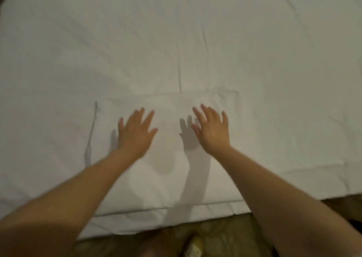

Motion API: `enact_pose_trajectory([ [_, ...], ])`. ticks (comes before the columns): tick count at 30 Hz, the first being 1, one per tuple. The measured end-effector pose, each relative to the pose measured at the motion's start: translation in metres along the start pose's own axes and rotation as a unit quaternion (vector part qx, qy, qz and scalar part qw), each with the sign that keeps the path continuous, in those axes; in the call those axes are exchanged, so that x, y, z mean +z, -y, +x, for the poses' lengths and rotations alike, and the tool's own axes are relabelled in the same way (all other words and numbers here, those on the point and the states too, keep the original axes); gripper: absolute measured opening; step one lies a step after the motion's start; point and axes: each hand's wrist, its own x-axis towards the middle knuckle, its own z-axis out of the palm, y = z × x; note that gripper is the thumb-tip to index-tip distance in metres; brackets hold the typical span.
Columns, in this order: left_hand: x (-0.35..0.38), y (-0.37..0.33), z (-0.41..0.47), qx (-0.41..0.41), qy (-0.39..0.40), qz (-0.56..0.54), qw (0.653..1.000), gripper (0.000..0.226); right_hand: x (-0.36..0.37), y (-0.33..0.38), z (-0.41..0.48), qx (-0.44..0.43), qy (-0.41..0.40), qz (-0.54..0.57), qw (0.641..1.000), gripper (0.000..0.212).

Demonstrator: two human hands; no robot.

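1. Head view: a person's two bare arms reach forward over a bed covered by a white bed sheet (195, 31), which fills almost the whole frame.
2. The left hand (135, 133) is open and holds nothing, palm down, with its fingers straight and fanned apart, pointing towards the far side of the bed.
3. The right hand (212, 129) is likewise open and holds nothing, palm down and fingers spread. Its shadow falls on the fabric just to its left.
4. Both hands are over a folded white cloth (168, 103), a flat rectangle lying on the sheet by the near edge of the bed, about midway along that edge.
5. The blurred frame does not show whether the palms press on the cloth or hover just above it.
6. The hands are side by side and apart, with a strip of bare cloth between them.
7. The cloth's far edge runs just beyond the fingertips, and a dark line (92, 131) marks its left side, just left of the left hand.
8. A long crease (179, 70) runs across the sheet from the cloth's far edge towards the far side of the bed.
9. Brown patterned floor (156, 243) shows below the near edge of the bed, between the forearms.
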Motion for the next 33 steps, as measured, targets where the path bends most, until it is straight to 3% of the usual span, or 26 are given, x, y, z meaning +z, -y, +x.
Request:
enact_pose_trajectory([
  [3, 0.055, -0.019, -0.011, 0.006, 0.056, 0.005, 0.998, 0.056, 0.045, -0.014, -0.006, 0.004, 0.127, -0.028, 0.991, 0.065],
  [9, 0.107, -0.009, -0.004, 0.004, -0.01, 0.021, 1.0, 0.061, 0.068, -0.086, 0.008, 0.114, 0.072, -0.051, 0.99, 0.067],
  [11, 0.107, -0.014, -0.007, -0.014, -0.009, 0.027, 0.999, 0.057, 0.066, -0.1, -0.002, 0.2, 0.055, -0.008, 0.978, 0.076],
  [14, 0.096, -0.037, -0.006, -0.071, 0.045, 0.009, 0.996, 0.058, 0.059, -0.114, -0.013, 0.331, 0.057, 0.126, 0.933, 0.097],
  [18, 0.078, -0.091, 0.006, -0.018, 0.087, -0.055, 0.995, 0.06, 0.046, -0.126, -0.013, 0.305, 0.076, 0.229, 0.921, 0.107],
  [22, 0.064, -0.143, 0.024, 0.054, 0.107, -0.124, 0.985, 0.062, 0.036, -0.136, -0.01, 0.32, 0.09, 0.425, 0.842, 0.102],
  [25, 0.044, -0.164, 0.036, 0.119, 0.134, -0.166, 0.97, 0.077, 0.027, -0.135, -0.009, 0.305, 0.181, 0.553, 0.754, 0.075],
  [26, 0.032, -0.169, 0.04, 0.158, 0.141, -0.155, 0.965, 0.085, 0.019, -0.132, -0.009, 0.282, 0.21, 0.569, 0.743, 0.063],
  [29, -0.02, -0.185, 0.058, 0.305, 0.117, 0.007, 0.945, 0.11, -0.021, -0.12, -0.003, 0.186, 0.229, 0.527, 0.797, 0.042],
  [33, -0.119, -0.224, 0.081, 0.394, 0.183, 0.269, 0.859, 0.116, -0.094, -0.092, 0.003, 0.09, 0.2, 0.496, 0.84, 0.059],
])
